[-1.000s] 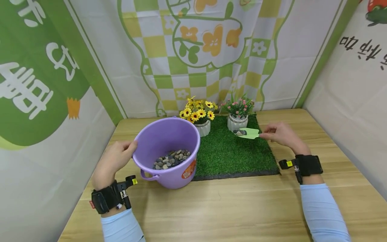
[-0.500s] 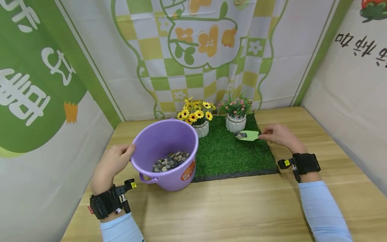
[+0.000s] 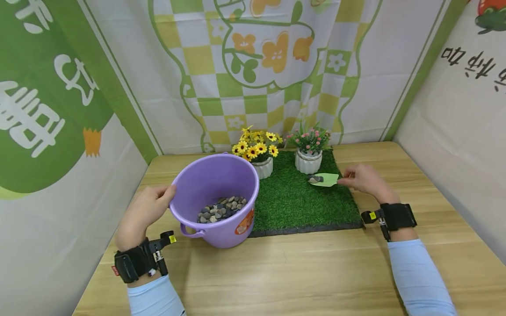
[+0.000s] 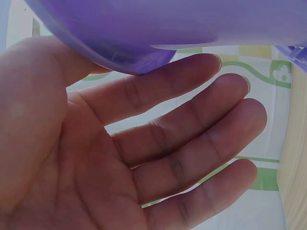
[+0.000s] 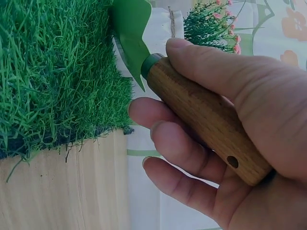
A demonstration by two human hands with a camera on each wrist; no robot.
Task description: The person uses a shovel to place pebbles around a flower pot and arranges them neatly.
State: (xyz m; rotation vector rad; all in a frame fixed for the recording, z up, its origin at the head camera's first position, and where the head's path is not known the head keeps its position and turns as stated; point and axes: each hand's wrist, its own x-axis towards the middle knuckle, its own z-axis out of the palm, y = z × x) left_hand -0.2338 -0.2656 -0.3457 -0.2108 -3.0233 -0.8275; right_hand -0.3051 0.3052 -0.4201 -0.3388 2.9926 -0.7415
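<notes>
A purple bucket (image 3: 221, 237) stands on the table at left, with grey and tan pebbles (image 3: 222, 209) in its bottom. My left hand (image 3: 144, 210) holds its left rim, thumb hooked over the edge; the left wrist view shows the other fingers extended along the outside. In my right hand (image 3: 365, 181) is a small garden trowel (image 3: 329, 180), gripped by its wooden handle (image 5: 206, 120). A few dark pebbles (image 3: 315, 179) lie on the light green blade, which is low over the artificial grass mat (image 3: 300, 210). Whether the blade touches the grass, I cannot tell.
Behind the bucket, a white pot (image 3: 264, 168) holds yellow flowers. Another white pot (image 3: 307, 162) with pink flowers stands on the mat, just beyond the trowel blade. Fabric panels (image 3: 178, 127) enclose the back and sides of the wooden table (image 3: 284, 276).
The trowel has come down slightly towards the grass, pebbles still on its blade. My left hand keeps its hold on the bucket rim. The head view has shifted a little.
</notes>
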